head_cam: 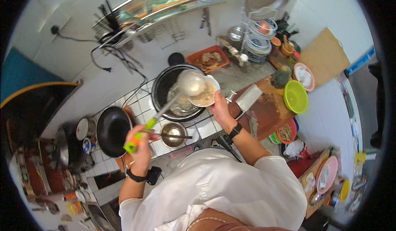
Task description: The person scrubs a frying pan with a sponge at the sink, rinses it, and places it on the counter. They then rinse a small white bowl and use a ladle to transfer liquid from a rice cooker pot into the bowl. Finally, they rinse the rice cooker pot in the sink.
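Observation:
My left hand grips the green and orange handle of a ladle. Its bowl hangs over a dark round cooking pot, at the edge of a white bowl. My right hand holds that white bowl, which contains light brown food in liquid, above the pot's right side. Bubbly, clear-looking liquid lies in the pot. Just below the pot, a small metal bowl stands on the white tiles, with a dark stick-like utensil across it near my left hand.
A black frying pan sits at left. Behind the pot is an orange-red tray with food. To the right are a cleaver, a reddish cutting board, a dark green gourd and a lime-green basin. Cords hang at upper left.

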A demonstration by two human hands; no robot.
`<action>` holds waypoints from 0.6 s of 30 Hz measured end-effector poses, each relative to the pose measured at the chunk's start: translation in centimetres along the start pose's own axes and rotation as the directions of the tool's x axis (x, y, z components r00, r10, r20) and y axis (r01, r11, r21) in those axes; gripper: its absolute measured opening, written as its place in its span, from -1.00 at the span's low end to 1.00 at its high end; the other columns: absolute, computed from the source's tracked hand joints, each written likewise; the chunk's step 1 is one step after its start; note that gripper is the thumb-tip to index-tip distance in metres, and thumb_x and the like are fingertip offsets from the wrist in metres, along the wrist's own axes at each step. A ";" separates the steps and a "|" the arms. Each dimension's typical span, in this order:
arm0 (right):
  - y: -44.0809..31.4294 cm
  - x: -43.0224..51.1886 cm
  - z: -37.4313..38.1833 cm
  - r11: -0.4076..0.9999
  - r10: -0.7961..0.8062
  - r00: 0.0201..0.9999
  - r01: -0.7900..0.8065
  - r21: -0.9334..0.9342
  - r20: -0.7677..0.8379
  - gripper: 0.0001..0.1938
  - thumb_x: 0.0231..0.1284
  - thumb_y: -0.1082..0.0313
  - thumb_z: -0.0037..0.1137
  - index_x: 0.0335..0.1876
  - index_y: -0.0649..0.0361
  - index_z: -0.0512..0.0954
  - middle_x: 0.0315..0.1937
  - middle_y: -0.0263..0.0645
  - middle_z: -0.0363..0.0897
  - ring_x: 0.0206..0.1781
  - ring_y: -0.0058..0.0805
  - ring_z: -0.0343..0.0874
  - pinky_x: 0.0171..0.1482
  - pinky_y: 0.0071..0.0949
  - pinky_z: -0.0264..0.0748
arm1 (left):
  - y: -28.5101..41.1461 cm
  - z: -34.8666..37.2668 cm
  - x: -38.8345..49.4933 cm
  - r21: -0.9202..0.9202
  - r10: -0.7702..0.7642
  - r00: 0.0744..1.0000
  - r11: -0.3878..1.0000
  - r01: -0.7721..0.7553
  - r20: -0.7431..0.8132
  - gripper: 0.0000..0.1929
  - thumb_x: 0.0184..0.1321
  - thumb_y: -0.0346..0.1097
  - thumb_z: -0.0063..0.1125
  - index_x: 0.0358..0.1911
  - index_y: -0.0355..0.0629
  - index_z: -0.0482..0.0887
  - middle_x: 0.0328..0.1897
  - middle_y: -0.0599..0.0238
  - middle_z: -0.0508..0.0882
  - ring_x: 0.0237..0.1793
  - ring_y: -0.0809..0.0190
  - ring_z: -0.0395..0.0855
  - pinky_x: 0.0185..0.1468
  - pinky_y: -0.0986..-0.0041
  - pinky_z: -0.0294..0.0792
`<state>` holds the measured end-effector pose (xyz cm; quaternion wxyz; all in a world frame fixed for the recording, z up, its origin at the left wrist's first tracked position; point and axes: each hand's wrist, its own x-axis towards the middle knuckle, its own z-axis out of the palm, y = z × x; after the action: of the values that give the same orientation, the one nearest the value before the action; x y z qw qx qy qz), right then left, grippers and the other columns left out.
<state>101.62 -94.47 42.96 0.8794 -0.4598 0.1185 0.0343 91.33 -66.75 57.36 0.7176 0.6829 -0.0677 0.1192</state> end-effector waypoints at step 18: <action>-0.7 -8.2 -26.0 0.984 -0.098 0.725 0.171 0.041 -0.682 -0.47 0.48 -0.06 -0.21 0.18 0.31 0.41 0.12 -0.14 0.53 0.13 -0.27 0.56 0.09 -0.23 0.55 | -9.7 -0.7 3.8 0.130 -0.231 0.940 0.954 0.269 -0.250 -0.79 0.30 -0.39 0.12 -0.07 -0.33 0.57 -0.45 0.18 0.65 -0.55 0.29 0.66 -0.47 0.53 0.52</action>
<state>89.22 -115.69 31.20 0.7981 -0.4029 0.3982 -0.2052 97.49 -66.18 48.94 0.6718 0.7234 0.1141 0.1110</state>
